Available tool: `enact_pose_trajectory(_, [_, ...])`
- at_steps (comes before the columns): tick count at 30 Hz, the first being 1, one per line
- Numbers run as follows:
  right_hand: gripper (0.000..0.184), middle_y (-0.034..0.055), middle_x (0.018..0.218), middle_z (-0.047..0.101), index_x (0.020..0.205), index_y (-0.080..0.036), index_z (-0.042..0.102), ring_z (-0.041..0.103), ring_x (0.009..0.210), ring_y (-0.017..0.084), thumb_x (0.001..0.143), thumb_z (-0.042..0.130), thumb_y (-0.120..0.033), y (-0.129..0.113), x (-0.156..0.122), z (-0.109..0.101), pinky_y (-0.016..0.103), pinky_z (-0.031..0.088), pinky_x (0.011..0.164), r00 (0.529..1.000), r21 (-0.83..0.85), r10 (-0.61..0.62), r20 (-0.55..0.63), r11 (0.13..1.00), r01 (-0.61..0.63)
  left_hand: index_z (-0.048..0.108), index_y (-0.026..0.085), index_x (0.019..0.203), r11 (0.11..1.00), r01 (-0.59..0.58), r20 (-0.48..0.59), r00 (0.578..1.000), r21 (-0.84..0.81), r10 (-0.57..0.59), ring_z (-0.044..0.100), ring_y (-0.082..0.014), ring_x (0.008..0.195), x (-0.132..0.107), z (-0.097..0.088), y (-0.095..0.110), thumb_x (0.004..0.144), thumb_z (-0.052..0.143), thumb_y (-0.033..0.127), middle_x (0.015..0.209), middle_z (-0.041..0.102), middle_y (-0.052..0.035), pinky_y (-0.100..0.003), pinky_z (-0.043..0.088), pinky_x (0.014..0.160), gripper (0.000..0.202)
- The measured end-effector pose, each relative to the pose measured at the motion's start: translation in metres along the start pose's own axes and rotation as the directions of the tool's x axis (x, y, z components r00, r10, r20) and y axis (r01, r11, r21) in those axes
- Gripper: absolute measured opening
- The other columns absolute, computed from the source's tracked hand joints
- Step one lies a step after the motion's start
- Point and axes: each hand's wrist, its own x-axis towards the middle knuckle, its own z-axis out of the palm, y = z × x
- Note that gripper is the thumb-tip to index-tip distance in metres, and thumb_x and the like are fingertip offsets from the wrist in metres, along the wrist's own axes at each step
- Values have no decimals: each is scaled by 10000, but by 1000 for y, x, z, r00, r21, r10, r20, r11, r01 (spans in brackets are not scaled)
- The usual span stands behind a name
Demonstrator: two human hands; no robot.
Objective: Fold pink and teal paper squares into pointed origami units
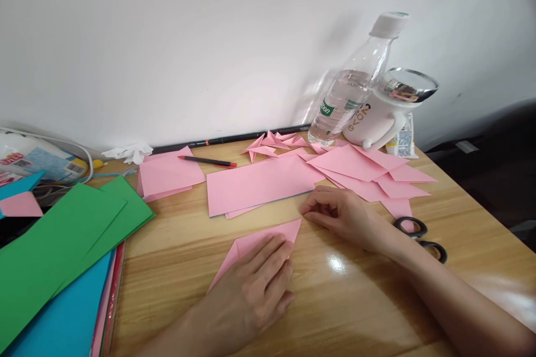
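left hand lies flat, fingers straight and together, palm down on the folded pink paper at the front middle of the wooden table; probably pinning it so it cannot slide. right hand is half curled, fingertips at the paper's far right corner; cannot tell if it pinches or only presses. the long pink sheet lies just beyond, near that corner. scissors sit close behind the right wrist. green sheets crowd the left side. bare wood shows to the right of the left hand.
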Motion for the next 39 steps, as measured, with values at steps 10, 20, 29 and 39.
enact_pose_trajectory(10, [174,12,713,561,704,-198,650,454,533,96,826,615,-317,-5,-1,12,227,360,488,995,-25,16,-98,1000,-18,617,16,1047,1000,8,-23,1000,5,-7,534,-301,1202,1,1,-1,900,519,199,1141,649,-211,-432,525,969,255])
enact_pose_trajectory(20, [121,0,739,561,718,-208,612,470,519,84,824,614,-266,-8,-3,14,220,351,482,993,-82,18,-114,996,-28,628,15,1031,1000,1,-15,1000,28,-1,532,-302,1204,0,2,-1,899,532,225,1141,652,-204,-429,518,982,266])
enact_pose_trajectory(29, [127,3,749,556,722,-211,610,465,514,83,832,603,-274,-8,-4,15,223,356,477,994,-66,26,-103,997,-33,633,6,1019,1000,25,-37,999,5,-25,559,-302,1169,-1,4,-2,904,522,200,1149,654,-185,-414,511,991,252])
enact_pose_trajectory(39, [109,-9,760,546,724,-200,615,465,524,75,823,607,-246,-11,-3,13,214,361,492,995,-72,61,-81,995,-67,624,1,1022,1000,27,-51,998,6,-27,541,-295,1192,-1,6,-1,874,571,190,1142,654,-188,-412,490,1018,245])
